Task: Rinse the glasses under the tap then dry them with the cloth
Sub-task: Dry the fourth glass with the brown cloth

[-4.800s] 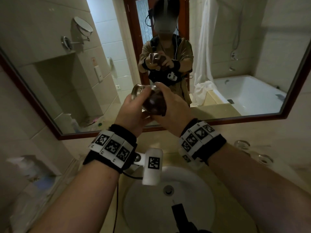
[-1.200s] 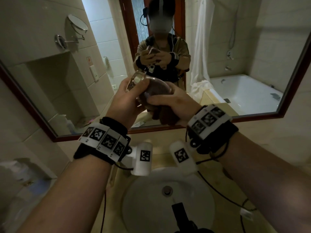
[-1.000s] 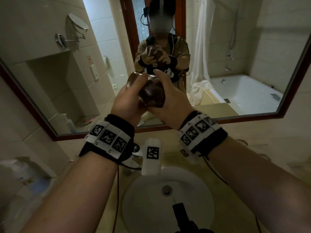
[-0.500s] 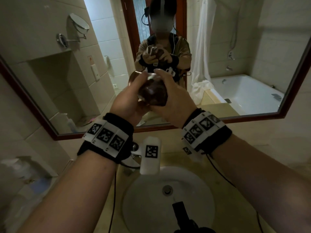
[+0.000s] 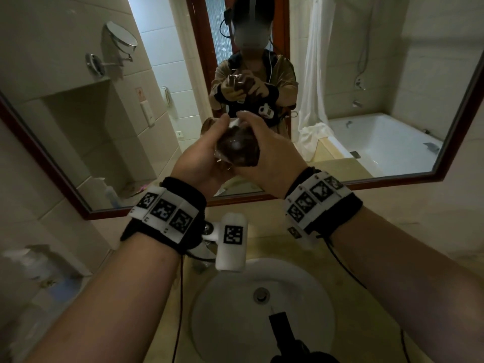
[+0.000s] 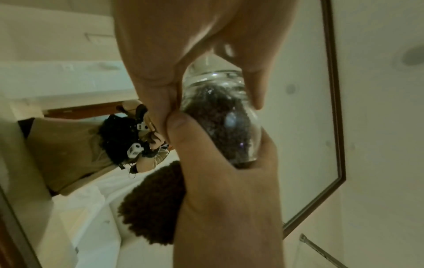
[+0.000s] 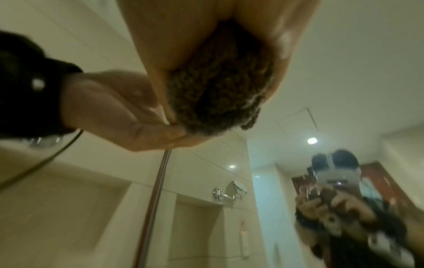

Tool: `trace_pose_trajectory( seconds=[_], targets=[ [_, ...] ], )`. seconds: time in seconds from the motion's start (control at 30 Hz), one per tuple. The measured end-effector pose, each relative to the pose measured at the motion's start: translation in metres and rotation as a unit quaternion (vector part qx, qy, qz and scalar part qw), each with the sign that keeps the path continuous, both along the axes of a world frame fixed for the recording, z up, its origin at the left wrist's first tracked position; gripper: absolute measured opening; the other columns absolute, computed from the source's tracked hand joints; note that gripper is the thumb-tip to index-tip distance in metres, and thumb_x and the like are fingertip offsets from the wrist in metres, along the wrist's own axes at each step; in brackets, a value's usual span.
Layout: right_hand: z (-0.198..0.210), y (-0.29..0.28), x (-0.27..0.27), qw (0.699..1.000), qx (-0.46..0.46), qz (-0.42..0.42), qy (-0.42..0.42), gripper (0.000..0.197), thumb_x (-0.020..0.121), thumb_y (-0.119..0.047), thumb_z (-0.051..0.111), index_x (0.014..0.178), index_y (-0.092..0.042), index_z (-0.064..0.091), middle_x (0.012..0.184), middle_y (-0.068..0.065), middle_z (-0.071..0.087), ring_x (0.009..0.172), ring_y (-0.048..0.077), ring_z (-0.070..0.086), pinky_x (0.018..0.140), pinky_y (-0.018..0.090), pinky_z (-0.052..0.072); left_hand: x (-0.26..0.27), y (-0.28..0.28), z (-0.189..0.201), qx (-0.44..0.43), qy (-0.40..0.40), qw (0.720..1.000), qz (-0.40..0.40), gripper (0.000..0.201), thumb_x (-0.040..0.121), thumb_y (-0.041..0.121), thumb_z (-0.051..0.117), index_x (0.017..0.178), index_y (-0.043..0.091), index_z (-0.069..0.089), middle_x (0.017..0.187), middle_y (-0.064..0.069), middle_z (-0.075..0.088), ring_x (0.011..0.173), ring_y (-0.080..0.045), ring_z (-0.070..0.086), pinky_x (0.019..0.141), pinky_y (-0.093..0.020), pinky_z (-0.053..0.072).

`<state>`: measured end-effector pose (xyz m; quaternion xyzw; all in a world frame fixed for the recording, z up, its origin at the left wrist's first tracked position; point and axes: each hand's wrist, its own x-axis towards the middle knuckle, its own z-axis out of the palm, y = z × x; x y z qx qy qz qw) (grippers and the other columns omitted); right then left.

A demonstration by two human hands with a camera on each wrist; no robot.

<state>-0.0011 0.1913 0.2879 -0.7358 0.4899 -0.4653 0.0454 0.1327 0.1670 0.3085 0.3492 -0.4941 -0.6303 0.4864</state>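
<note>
I hold a clear glass (image 5: 234, 142) raised in front of the mirror, above the basin. A dark brown cloth (image 5: 245, 157) is stuffed inside it. My left hand (image 5: 203, 155) grips the glass around its thick base end, thumb on top. My right hand (image 5: 273, 155) wraps the other end and holds the cloth against the glass. In the left wrist view the left hand (image 6: 183, 45) pinches the glass (image 6: 220, 85), and the cloth (image 6: 151, 208) bulges out below the right hand (image 6: 229, 199). The right wrist view shows the cloth (image 7: 218, 90) bunched in the right palm (image 7: 174, 27).
The white basin (image 5: 222, 323) lies directly below my forearms, set in a beige counter (image 5: 392, 226). The wood-framed mirror (image 5: 445, 174) stands close behind my hands and reflects a bathtub and curtain. The left wall (image 5: 39, 192) is tiled.
About a second ago my right hand lay over the tilted glass. It has since turned back beside it with the cloth still inside. The glass stays at the same height.
</note>
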Motion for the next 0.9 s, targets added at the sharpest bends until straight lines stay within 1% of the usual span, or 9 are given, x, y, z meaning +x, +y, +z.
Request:
trace_pose_trajectory(
  seconds=[0.13,0.2,0.3,0.37,0.43,0.53,0.67,0.8,0.9],
  targets=[
    [0.000,-0.003,-0.002,0.989,0.086,0.045,-0.112,0.091,0.065,-0.025,0.084,0.138,-0.022,0.032,0.123,-0.003,0.056,0.109,0.012,0.057,0.095,0.024,0.046,0.000,0.000,-0.003,-0.039,-0.022,0.998,0.041,0.024,0.092,0.033,0.061,0.107,0.014,0.063,0.103,-0.010,0.072,0.095,-0.025,0.070,0.074,-0.037,0.058],
    [0.001,-0.007,-0.008,0.933,0.205,0.150,-0.253,0.087,0.061,-0.014,0.086,0.135,-0.016,0.039,0.122,0.002,0.056,0.107,0.017,0.059,0.087,0.024,0.050,0.003,-0.001,-0.008,-0.077,-0.037,0.995,0.051,0.036,0.090,0.033,0.064,0.116,0.008,0.060,0.103,-0.011,0.070,0.093,-0.025,0.070,0.064,-0.032,0.056],
    [-0.003,-0.015,-0.020,0.816,0.328,0.297,-0.373,0.071,0.070,-0.007,0.076,0.134,-0.011,0.045,0.120,0.016,0.058,0.099,0.031,0.061,0.071,0.037,0.055,0.004,-0.006,-0.014,-0.108,-0.052,0.992,0.030,0.062,0.081,0.039,0.068,0.127,0.001,0.052,0.117,-0.020,0.065,0.102,-0.032,0.067,0.069,-0.035,0.056],
    [-0.010,-0.019,-0.024,0.795,0.341,0.321,-0.385,0.063,0.076,-0.005,0.069,0.134,-0.010,0.045,0.117,0.019,0.056,0.093,0.032,0.059,0.066,0.037,0.054,0.001,-0.009,-0.019,-0.100,-0.059,0.993,0.031,0.065,0.079,0.041,0.069,0.127,0.000,0.051,0.120,-0.022,0.063,0.104,-0.034,0.066,0.070,-0.037,0.057],
    [-0.018,-0.021,-0.027,0.789,0.345,0.316,-0.398,0.062,0.076,-0.008,0.070,0.133,-0.012,0.047,0.121,0.019,0.056,0.095,0.031,0.061,0.068,0.038,0.054,-0.003,-0.012,-0.024,-0.084,-0.064,0.993,0.042,0.064,0.077,0.041,0.070,0.125,0.001,0.053,0.119,-0.020,0.064,0.103,-0.033,0.067,0.071,-0.037,0.057],
    [-0.030,-0.019,-0.034,0.812,0.327,0.247,-0.416,0.046,0.081,-0.006,0.069,0.122,-0.017,0.053,0.117,0.014,0.059,0.094,0.027,0.063,0.066,0.029,0.055,-0.008,-0.020,-0.034,-0.057,-0.069,0.993,0.079,0.052,0.084,0.036,0.069,0.123,0.005,0.056,0.118,-0.018,0.065,0.098,-0.029,0.068,0.068,-0.034,0.058],
    [-0.056,-0.018,-0.056,0.831,0.323,0.157,-0.425,0.065,0.082,-0.007,0.068,0.140,-0.019,0.041,0.123,0.018,0.056,0.076,0.023,0.063,0.050,0.022,0.050,-0.023,-0.026,-0.049,-0.029,-0.070,0.993,0.095,0.045,0.088,0.027,0.067,0.126,0.007,0.053,0.119,-0.015,0.064,0.094,-0.026,0.069,0.063,-0.031,0.057],
    [-0.076,-0.012,-0.081,0.852,0.298,0.101,-0.419,0.054,0.074,-0.022,0.074,0.125,-0.025,0.056,0.116,0.021,0.060,0.078,0.028,0.063,0.052,0.024,0.050,-0.044,-0.031,-0.068,-0.019,-0.089,0.987,0.131,0.045,0.086,0.030,0.071,0.123,0.011,0.055,0.116,-0.009,0.065,0.097,-0.023,0.069,0.067,-0.033,0.059],
    [-0.090,-0.005,-0.106,0.860,0.267,0.019,-0.434,0.051,0.069,-0.029,0.073,0.119,-0.024,0.062,0.113,0.016,0.065,0.088,0.032,0.064,0.066,0.037,0.053,-0.053,-0.043,-0.082,0.015,-0.091,0.983,0.158,0.051,0.083,0.032,0.074,0.123,0.007,0.055,0.113,-0.006,0.065,0.095,-0.023,0.069,0.071,-0.035,0.060]
  ],
)
